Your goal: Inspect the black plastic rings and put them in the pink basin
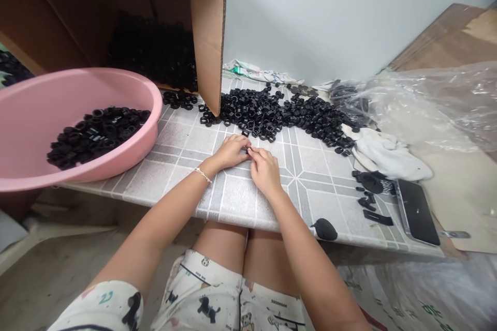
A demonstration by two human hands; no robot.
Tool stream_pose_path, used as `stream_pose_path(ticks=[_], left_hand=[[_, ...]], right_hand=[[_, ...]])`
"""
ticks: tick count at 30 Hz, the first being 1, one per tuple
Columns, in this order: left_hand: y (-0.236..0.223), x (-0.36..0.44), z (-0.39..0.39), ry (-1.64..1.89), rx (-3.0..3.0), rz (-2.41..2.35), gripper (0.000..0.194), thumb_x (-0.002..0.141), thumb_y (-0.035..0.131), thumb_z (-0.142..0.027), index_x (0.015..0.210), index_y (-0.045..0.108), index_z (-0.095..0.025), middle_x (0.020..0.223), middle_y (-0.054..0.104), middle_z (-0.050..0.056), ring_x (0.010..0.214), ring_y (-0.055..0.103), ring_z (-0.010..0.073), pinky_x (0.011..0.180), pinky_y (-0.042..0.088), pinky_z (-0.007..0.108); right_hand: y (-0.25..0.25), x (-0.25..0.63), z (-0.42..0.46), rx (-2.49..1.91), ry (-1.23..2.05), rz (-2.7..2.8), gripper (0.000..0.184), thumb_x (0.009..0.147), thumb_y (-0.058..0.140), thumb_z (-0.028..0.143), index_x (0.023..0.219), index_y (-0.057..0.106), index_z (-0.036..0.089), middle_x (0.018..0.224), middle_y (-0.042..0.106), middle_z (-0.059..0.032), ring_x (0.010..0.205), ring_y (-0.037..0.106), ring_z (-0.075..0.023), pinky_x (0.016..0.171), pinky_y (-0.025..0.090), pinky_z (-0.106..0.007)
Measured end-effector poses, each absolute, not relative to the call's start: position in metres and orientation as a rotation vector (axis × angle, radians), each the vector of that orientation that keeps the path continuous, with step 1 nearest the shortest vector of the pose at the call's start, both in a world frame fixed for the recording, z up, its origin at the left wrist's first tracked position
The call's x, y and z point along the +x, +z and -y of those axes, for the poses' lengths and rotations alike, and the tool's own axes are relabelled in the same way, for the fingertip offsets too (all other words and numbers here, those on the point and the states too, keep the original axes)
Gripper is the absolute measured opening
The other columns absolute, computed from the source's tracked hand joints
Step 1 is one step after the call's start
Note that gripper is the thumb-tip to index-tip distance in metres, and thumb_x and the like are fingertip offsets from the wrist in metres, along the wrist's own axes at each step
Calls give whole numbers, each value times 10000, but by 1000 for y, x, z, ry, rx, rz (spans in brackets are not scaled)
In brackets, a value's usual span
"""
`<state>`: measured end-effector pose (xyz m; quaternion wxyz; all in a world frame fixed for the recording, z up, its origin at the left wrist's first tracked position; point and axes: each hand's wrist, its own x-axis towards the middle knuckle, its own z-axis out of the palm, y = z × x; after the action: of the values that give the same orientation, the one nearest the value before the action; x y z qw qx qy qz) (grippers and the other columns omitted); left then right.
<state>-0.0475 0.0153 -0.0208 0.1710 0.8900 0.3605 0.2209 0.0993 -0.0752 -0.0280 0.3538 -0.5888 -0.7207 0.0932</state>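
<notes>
My left hand (232,151) and my right hand (265,169) meet over the tiled tabletop (240,191), their fingertips pinched together on a small black hexagonal nut (248,151), which is mostly hidden by my fingers. A loose pile of similar black nuts (264,114) spreads just beyond my fingertips. To the left, a pink plastic basin (153,106) holds a heap of black nuts (97,134). A thin bracelet (202,175) circles my left wrist.
A cardboard box flap (207,26) stands at the table's back, with more black nuts (155,57) behind it. To the right lie a white cloth (384,155), black parts (370,183), a phone (417,212) and clear plastic sheeting (438,103).
</notes>
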Motion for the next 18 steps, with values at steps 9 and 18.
stream_pose_path(ticks=[9, 18], left_hand=[[-13, -48, -13, 580, 2494, -1038, 236, 805, 621, -338, 1001, 588, -210, 1165, 602, 58, 1147, 496, 253, 991, 354, 403], [-14, -48, -14, 575, 2513, -1042, 257, 801, 624, -353, 1014, 590, -213, 1158, 600, 55, 1148, 489, 258, 1003, 349, 402]], right_hand=[[-48, 112, 65, -1344, 533, 1449, 359, 809, 504, 195, 1138, 646, 223, 988, 537, -52, 903, 567, -177, 909, 467, -376], [-45, 109, 67, -1408, 365, 1604, 402, 840, 495, 214, 1231, 588, 224, 982, 558, -76, 946, 554, -221, 907, 456, -414]])
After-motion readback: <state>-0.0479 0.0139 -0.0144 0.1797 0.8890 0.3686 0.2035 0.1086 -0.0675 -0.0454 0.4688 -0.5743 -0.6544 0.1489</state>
